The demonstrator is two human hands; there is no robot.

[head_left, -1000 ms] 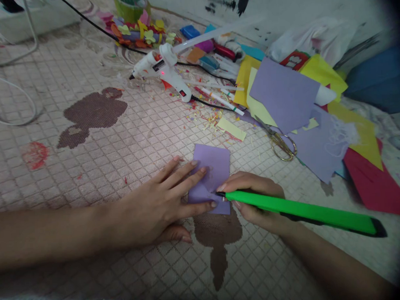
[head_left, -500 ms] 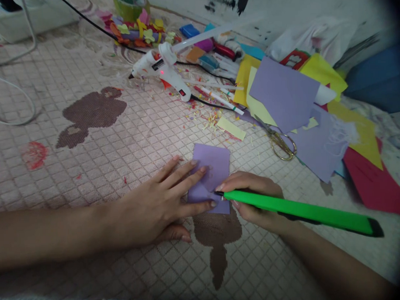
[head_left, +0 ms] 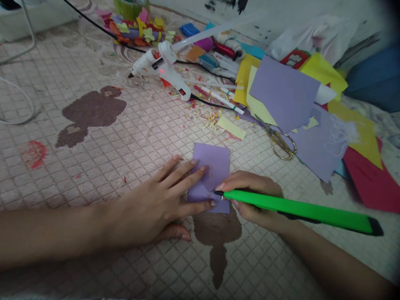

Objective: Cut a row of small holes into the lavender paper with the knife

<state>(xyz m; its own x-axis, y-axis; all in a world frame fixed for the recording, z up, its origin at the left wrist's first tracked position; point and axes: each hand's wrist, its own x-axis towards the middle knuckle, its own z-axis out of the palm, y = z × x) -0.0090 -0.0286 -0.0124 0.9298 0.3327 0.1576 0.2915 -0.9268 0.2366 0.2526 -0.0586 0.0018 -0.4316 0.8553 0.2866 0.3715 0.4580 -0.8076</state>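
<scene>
violet card [head_left: 215, 164] lies on the woven mat [head_left: 73, 194], and on my feed the left hand [head_left: 156, 208] presses it flat, fingers spread, not gripping. the right hand [head_left: 254, 196] is closed around a green pen [head_left: 297, 212], tip at the card's edge. i see no finished line yet, only a faint smudge. fingers hide the tip, so i can't tell if it's marking. a glue gun [head_left: 161, 68] and brass scissors [head_left: 280, 145] lie well apart.
</scene>
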